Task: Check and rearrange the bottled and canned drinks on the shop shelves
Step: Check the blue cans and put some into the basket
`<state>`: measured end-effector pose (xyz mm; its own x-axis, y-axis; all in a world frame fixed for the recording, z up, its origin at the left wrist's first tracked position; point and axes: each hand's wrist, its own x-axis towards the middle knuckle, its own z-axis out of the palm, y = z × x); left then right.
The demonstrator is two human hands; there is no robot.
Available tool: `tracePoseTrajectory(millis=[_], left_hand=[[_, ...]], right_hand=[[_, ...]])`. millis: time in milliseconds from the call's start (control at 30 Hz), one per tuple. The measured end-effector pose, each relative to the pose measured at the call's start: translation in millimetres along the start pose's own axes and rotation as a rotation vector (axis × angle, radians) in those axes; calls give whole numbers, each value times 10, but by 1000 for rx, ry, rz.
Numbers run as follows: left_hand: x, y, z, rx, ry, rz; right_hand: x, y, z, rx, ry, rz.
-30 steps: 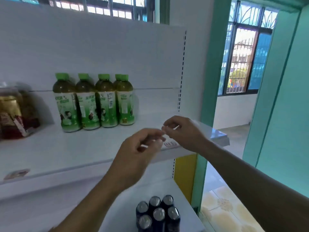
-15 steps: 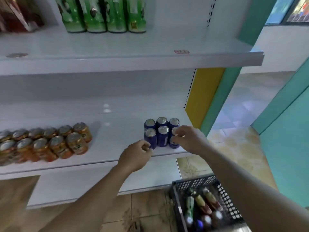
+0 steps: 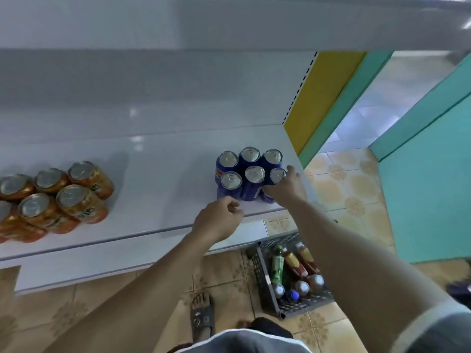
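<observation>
You get a wide bare stretch of white shelf [image 3: 163, 171] between the orange cans [image 3: 63, 197] at left and the tight block of blue cans [image 3: 248, 174] at right, with the upper shelf [image 3: 229, 24] overhead and the yellow panel [image 3: 321, 98] walling the back right corner.

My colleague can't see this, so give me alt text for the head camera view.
The right hand grips the front right can of six blue cans on a shelf; the left hand hovers curled before them. Orange cans stand left, a basket of bottles below.
</observation>
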<state>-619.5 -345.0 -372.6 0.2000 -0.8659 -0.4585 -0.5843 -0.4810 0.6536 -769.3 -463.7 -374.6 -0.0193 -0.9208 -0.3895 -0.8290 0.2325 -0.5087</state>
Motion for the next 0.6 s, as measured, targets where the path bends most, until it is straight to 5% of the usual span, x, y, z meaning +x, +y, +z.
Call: tracePoseTrajectory(millis=[300, 600], left_hand=[[48, 115, 51, -33, -58, -3], [-165, 416, 80, -264, 111, 190]], right_hand=[[197, 323, 120, 220, 0, 12], [-437, 312, -571, 391, 59, -446]])
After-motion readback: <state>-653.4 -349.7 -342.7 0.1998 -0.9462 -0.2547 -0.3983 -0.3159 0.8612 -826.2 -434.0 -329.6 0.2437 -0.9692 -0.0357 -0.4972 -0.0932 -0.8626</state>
